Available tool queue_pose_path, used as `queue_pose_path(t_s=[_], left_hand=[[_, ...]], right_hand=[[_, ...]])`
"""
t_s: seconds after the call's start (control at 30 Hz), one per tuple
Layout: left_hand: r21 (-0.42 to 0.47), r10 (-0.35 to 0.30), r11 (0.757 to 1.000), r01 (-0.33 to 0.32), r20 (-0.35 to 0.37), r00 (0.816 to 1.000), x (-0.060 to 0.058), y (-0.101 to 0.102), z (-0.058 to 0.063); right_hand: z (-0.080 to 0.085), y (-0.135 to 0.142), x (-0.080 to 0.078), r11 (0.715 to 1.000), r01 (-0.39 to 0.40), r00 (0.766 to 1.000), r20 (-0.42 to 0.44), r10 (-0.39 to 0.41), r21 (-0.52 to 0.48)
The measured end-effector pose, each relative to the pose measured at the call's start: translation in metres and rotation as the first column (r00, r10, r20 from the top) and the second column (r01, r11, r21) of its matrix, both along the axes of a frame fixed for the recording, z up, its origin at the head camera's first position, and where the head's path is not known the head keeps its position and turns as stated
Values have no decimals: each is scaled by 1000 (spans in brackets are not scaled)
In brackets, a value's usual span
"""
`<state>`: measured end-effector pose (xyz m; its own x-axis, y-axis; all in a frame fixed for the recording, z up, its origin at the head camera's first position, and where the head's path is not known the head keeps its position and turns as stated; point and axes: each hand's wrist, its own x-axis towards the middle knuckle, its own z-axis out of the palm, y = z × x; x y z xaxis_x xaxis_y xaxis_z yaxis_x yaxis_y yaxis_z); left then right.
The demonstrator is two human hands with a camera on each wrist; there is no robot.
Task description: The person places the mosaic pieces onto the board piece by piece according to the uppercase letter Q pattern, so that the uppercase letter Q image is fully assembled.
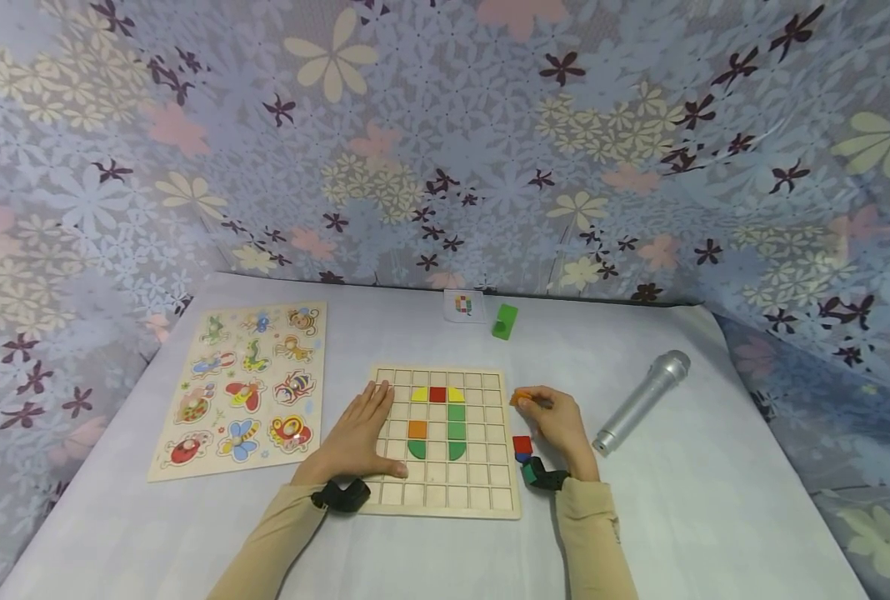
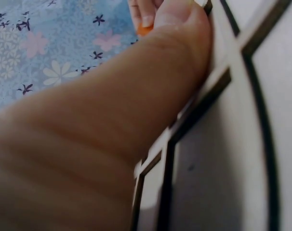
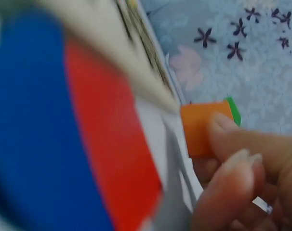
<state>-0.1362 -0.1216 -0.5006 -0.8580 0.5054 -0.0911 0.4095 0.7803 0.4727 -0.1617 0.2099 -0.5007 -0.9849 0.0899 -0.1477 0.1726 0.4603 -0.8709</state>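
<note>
Holding an orange block (image 1: 520,397), the right hand (image 1: 557,423) is positioned just beyond the right edge of the grid board (image 1: 478,498). Thumb and fingers are closed in a pinch on the block; the right wrist view confirms the grip. Whether the block touches the table (image 1: 715,517) cannot be told.

The left hand (image 1: 355,433) rests on the left part of the grid board, palm down, fingers straight, thumb spread away toward the middle squares. It has hold of nothing.

Pieces on the grid board: a red square (image 1: 437,394) in the upper part, with a yellow rounded piece (image 1: 420,394) at its left and a matching one at its right. Below the right-hand yellow piece run two green squares (image 1: 456,412), then a green rounded piece (image 1: 456,451). On the left side, an orange square (image 1: 417,429) lies directly above another green rounded piece.

Beside the board's right edge, near the right wrist, lie a red block (image 1: 522,445) and a blue block (image 1: 522,457).

Beyond the board: a pattern card (image 1: 463,306) and, to its right, a green object (image 1: 504,322). A picture puzzle (image 1: 242,392) lies at left; a silver microphone (image 1: 643,402) lies at right.
</note>
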Motion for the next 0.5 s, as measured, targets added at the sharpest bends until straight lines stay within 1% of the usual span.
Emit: queue_pose_path(t_s=[0.07,0.13,0.2,0.27,0.37,0.5], left_hand=[[-3,-1,1000,1,2,1000,0,0,0],[-4,-2,1000,2,1,1000,1,0,0],[-5,-5,1000,5,2,1000,1,0,0],[-6,-6,1000,6,1,1000,1,0,0],[-10,-7,1000,7,-5,1000,0,-1,-1],[-21,-6,1000,5,-10,1000,-1,-1,-2]], right_hand=[[2,-4,-1,997,25,1000,4,-25,-77],[4,-10,-1,987,40,999,13,-38,-156],[5,-19,-1,974,45,999,33,-38,-224],[7,-29,-1,962,38,998,49,-26,-271],[10,-47,0,953,18,999,51,-3,-302],[13,-74,2,967,-23,1000,13,27,-254]])
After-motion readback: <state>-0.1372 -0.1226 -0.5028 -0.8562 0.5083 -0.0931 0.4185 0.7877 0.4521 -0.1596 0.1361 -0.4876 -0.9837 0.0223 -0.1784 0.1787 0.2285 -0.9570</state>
